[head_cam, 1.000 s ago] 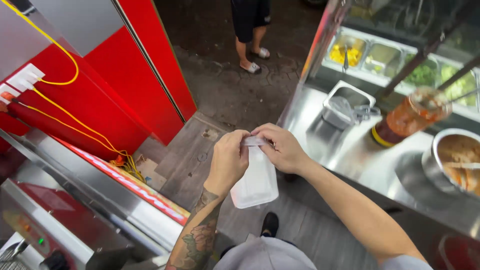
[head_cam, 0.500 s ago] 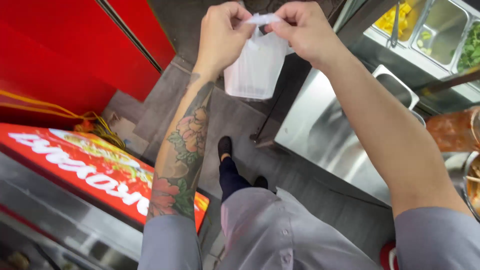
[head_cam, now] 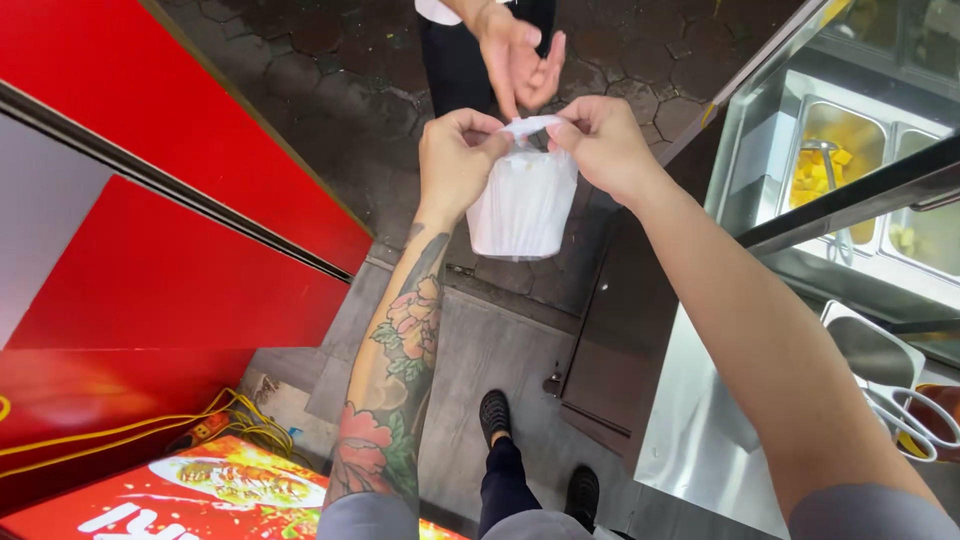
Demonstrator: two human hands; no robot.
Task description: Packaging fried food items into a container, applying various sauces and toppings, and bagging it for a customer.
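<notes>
A white plastic bag point(head_cam: 523, 205) with a tub-shaped load hangs in front of me at arm's length. My left hand point(head_cam: 458, 160) pinches one handle of the white plastic bag and my right hand point(head_cam: 603, 143) pinches the other, stretching the top between them. Just beyond the bag, another person's open hand point(head_cam: 517, 58) reaches toward it, fingers spread, not touching it. That person stands on the dark paving in dark trousers.
A red cart panel point(head_cam: 150, 200) runs along my left, with yellow cables point(head_cam: 200, 425) and a lit red sign point(head_cam: 220, 490) below. On my right a steel counter point(head_cam: 700, 440) carries food trays point(head_cam: 835, 165) behind glass. My dark shoes point(head_cam: 495, 415) stand on grey floor.
My hands have carried the bag up and outward from near my chest toward the street. Another person's hand has come into view just past the bag.
</notes>
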